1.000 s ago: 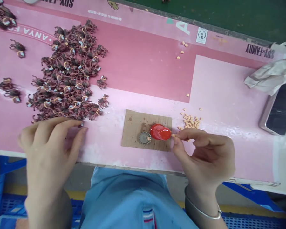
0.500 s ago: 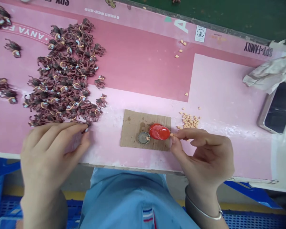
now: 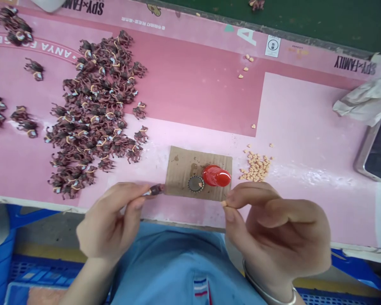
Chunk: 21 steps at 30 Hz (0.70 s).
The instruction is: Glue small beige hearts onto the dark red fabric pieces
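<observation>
My left hand (image 3: pixel 111 216) pinches a small brown figurine (image 3: pixel 156 189) between thumb and fingertips, just left of a cardboard square (image 3: pixel 180 169). My right hand (image 3: pixel 276 228) holds a tiny tan bit (image 3: pixel 224 203) between thumb and forefinger, close to the cardboard's lower right corner. On the cardboard, a ridged bottle cap (image 3: pixel 196 184) lies beside a red glossy bottle (image 3: pixel 216 176), which is on its side. A large heap of similar brown figurines (image 3: pixel 95 114) lies on the pink mat (image 3: pixel 193 84), above my left hand.
A pile of tan bits (image 3: pixel 255 168) lies right of the cardboard, with a few more near the mat's far edge. A crumpled cloth (image 3: pixel 365 101) and a phone (image 3: pixel 376 152) are at the right. Blue crates sit below the table edge.
My left hand has left the heap's edge and moved right, now holding a figurine near the cardboard. My right hand has moved down and away from the red bottle, still pinching the tan bit.
</observation>
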Each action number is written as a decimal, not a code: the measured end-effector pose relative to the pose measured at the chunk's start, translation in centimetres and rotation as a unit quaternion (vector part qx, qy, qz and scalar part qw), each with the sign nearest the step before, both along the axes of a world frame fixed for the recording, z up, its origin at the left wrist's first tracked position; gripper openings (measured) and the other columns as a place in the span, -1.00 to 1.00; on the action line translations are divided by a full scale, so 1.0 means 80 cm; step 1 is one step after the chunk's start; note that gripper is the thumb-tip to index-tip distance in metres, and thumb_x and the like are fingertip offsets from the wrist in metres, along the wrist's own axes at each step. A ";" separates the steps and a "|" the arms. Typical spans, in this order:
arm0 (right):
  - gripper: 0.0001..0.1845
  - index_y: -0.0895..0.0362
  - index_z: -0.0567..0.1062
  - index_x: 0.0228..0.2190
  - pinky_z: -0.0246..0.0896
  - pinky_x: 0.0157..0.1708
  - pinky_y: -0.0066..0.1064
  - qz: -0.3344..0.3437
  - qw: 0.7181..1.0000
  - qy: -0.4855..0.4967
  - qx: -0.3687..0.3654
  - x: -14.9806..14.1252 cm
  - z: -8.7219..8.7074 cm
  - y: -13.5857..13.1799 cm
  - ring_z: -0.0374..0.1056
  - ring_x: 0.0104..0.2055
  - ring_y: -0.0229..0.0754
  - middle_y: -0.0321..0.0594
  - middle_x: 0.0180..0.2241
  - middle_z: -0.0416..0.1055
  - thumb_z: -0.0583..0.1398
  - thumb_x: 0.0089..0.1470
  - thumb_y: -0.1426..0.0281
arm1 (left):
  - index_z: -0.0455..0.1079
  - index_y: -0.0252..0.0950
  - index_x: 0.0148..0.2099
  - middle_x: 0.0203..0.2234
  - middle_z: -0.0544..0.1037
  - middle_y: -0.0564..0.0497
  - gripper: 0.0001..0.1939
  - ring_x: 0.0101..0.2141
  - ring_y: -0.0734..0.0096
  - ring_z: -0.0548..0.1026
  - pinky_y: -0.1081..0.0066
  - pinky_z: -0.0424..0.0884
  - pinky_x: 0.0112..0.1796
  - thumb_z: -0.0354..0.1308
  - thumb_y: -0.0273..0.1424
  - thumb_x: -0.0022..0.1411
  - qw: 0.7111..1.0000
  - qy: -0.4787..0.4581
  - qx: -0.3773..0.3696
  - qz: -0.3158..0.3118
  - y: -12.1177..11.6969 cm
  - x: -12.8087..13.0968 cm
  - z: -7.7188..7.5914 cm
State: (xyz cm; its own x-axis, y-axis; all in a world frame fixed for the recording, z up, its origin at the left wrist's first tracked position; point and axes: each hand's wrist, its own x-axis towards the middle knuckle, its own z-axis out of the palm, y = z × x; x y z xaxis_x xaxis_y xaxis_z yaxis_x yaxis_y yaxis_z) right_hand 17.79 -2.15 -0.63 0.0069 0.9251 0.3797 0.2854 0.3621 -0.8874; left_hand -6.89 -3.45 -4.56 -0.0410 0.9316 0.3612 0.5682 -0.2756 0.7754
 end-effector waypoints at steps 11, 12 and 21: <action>-0.60 -0.02 0.28 -0.29 0.65 -0.16 -0.30 0.026 0.996 0.071 -0.052 -0.034 0.006 0.007 0.55 -0.32 -0.25 -0.39 -0.40 0.49 0.24 0.11 0.72 | 0.52 -0.24 0.00 -0.29 0.71 0.00 -0.89 -0.23 0.32 0.71 0.34 0.73 -0.17 0.22 -0.46 0.47 0.992 -0.100 0.004 -0.072 -0.001 0.055 0.025; -0.61 -0.02 0.28 -0.29 0.67 -0.13 -0.27 0.024 0.994 0.082 -0.061 -0.034 0.005 0.005 0.57 -0.30 -0.23 -0.38 -0.40 0.49 0.24 0.13 0.70 | 0.51 -0.24 -0.03 -0.31 0.71 0.00 -0.91 -0.26 0.32 0.71 0.31 0.74 -0.17 0.22 -0.47 0.47 0.994 -0.090 0.008 -0.069 -0.001 0.054 0.026; -0.67 0.00 0.30 -0.34 0.64 -0.30 -0.13 -0.129 0.988 0.082 -0.010 0.007 0.011 -0.008 0.43 -0.49 -0.20 -0.46 -0.54 0.30 0.38 0.20 0.46 | 0.49 -0.15 0.08 -0.20 0.64 0.00 -0.69 -0.21 0.25 0.56 0.19 0.49 -0.14 0.31 -0.54 0.34 0.981 0.180 0.063 -0.025 0.023 0.026 0.027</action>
